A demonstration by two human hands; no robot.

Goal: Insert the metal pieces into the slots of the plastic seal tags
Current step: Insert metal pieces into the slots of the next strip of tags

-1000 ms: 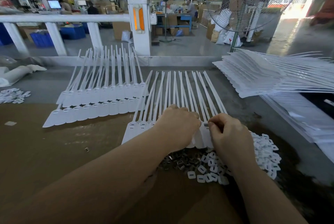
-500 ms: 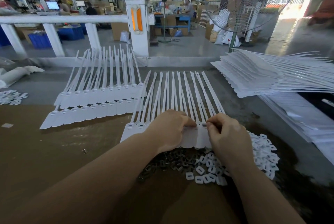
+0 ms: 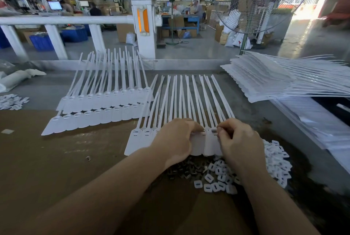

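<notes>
Brown cardboard [image 3: 47, 159] holds white caps [image 3: 276, 160] beside both hands' fingers [image 3: 221, 130] pinching tags [image 3: 198, 145].

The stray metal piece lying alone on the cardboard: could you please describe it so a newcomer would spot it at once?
Start at the brown cardboard sheet covering the near part of the bench, then find the row of white seal tags under both hands. Just left of and below that row's leftmost tag lies one small metal piece. Unlike the dark heap of metal pieces near the wrists, it lies alone on bare cardboard.
</notes>
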